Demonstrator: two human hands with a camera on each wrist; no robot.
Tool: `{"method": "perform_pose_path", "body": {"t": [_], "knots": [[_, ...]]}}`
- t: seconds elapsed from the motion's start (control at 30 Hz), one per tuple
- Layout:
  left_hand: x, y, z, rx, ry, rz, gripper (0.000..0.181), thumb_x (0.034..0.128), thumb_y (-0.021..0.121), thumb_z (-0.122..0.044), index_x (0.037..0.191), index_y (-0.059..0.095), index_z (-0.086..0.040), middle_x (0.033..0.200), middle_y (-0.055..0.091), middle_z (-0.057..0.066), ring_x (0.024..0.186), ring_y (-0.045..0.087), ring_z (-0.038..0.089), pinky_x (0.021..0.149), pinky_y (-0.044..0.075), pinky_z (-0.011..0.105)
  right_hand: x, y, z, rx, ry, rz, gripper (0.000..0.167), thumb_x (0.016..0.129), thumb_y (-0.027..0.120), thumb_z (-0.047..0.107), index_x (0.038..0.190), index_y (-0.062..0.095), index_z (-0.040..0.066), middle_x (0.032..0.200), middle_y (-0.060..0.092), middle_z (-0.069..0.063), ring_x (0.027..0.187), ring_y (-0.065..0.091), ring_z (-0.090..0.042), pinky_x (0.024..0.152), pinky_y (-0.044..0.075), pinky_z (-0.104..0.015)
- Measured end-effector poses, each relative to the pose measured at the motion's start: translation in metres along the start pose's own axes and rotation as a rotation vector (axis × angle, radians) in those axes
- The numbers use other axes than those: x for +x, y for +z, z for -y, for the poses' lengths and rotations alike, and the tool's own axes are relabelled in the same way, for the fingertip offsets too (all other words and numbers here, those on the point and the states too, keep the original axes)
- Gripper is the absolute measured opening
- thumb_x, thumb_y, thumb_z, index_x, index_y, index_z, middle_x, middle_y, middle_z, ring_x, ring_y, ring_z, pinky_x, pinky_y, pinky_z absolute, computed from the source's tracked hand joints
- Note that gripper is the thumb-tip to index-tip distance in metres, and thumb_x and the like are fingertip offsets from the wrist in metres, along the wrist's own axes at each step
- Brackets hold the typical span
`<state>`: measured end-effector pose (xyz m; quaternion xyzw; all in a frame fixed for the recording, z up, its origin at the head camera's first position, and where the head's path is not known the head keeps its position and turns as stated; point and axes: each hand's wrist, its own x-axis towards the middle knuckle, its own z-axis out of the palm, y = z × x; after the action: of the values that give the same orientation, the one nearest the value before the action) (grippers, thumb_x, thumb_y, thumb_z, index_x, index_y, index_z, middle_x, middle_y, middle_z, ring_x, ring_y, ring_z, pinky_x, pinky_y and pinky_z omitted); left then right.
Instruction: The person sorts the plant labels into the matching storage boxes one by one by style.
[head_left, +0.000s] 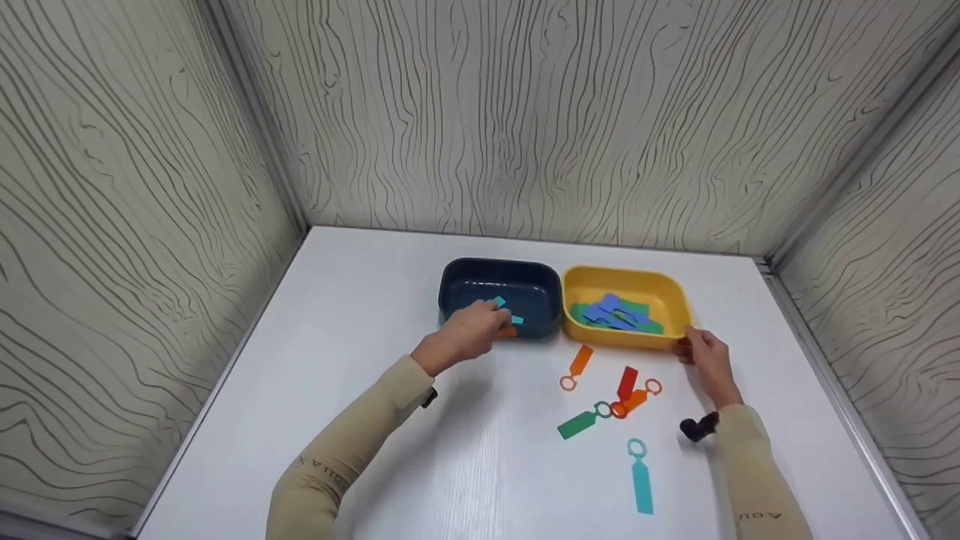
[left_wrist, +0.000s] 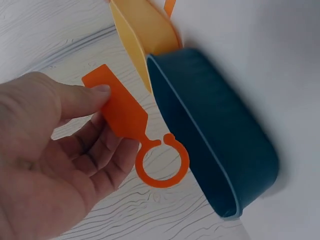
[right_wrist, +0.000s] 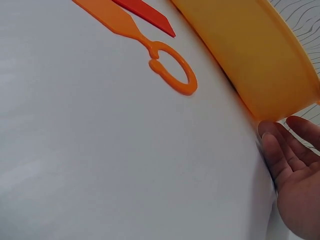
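Between thumb and fingers my left hand [head_left: 471,330] [left_wrist: 65,135] pinches an orange ring tag [left_wrist: 122,110], its ring hanging down beside the dark blue bin [left_wrist: 215,120]. In the head view that hand is over the near-left side of the dark blue bin [head_left: 500,265], where light blue pieces [head_left: 516,319] show. At the near-right corner of the yellow bin [head_left: 626,341] is my right hand [head_left: 711,364], fingers slightly bent and touching the bin's outside; the right wrist view shows the hand [right_wrist: 300,185] below the yellow bin [right_wrist: 250,55]. Green and blue tags [head_left: 611,311] lie inside the yellow bin.
On the white table [head_left: 420,465] in front of the bins lie an orange tag [head_left: 580,361], a red tag [head_left: 628,382] overlapping another orange tag [head_left: 637,399], a green tag [head_left: 577,425] and a light blue tag [head_left: 642,484]. Wood-patterned walls [head_left: 510,120] stand behind and at both sides.
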<state>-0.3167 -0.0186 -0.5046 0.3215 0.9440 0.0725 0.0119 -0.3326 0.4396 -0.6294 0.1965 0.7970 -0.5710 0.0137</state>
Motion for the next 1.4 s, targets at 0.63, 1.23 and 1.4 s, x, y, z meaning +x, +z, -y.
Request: {"method": "perform_pose_path", "body": {"t": [0.63,1.23,1.4], "knots": [[0.059,-0.017,0.027,-0.095,-0.070,0.045,0.025,0.0949,0.060,-0.006,0.119,0.064,-0.012,0.112,0.065,0.008,0.103,0.061,0.023,0.092,0.052,0.036,-0.003,-0.003,-0.002,-0.046,0.006,0.002,0.068,0.098,0.040,0.060,0.134,0.048,0.003,0.101,0.062,0.002,0.090,0.060,-0.010,0.077,0.052,-0.017],[0.082,-0.003,0.053,-0.184,-0.171,0.124,0.026,0.0976,0.056,-0.005,0.122,0.063,-0.010,0.120,0.066,0.008,0.109,0.062,0.022,0.095,0.051,0.036,-0.003,0.001,-0.002,0.034,-0.037,-0.015,0.059,0.099,0.047,0.052,0.125,0.052,-0.001,0.092,0.066,0.004,0.082,0.063,-0.006,0.074,0.053,-0.019],[0.083,0.002,0.060,-0.153,-0.191,0.092,0.026,0.0979,0.055,-0.007,0.123,0.062,-0.007,0.118,0.066,0.009,0.110,0.062,0.023,0.096,0.051,0.035,-0.003,0.001,-0.001,-0.012,-0.034,-0.006,0.062,0.100,0.044,0.053,0.132,0.049,-0.001,0.096,0.064,0.003,0.085,0.062,-0.007,0.075,0.053,-0.019]]}}
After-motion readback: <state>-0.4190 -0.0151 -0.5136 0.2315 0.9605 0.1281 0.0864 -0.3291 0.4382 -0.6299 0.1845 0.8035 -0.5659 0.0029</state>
